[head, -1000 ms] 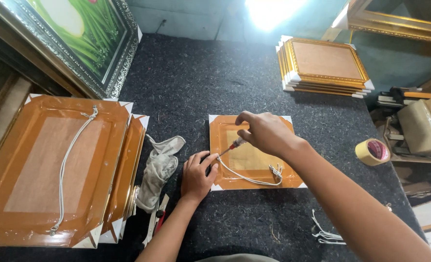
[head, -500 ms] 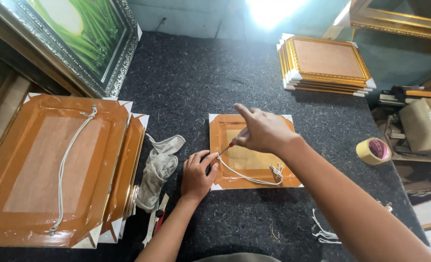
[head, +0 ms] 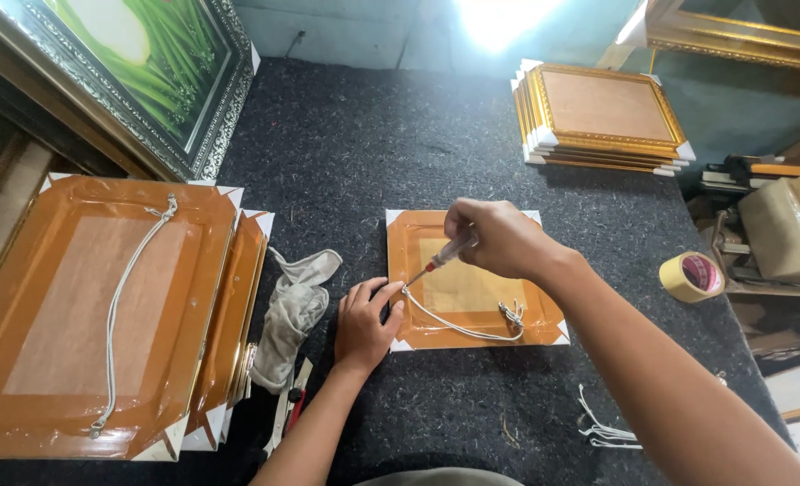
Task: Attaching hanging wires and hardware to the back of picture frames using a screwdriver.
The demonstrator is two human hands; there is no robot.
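At the middle of the worktop [head: 436,117], the frame [head: 472,283] lies face down so its back is reachable. Your right hand [head: 499,238], fingers clamped on the screwdriver [head: 440,259], drives at the cord [head: 458,326] end; left hand [head: 366,319] fingers pinch there, steadying it.

A dark felt-covered worktable [head: 373,144] holds a stack of large orange plastic-wrapped frames [head: 103,315] at the left, the top one strung with a white cord. A grey cloth [head: 296,306] lies just beside them. A stack of gold frames [head: 602,117] sits at the far right, a roll of tape [head: 691,275] near the right edge, and an ornate framed green picture [head: 139,63] leans at the upper left.
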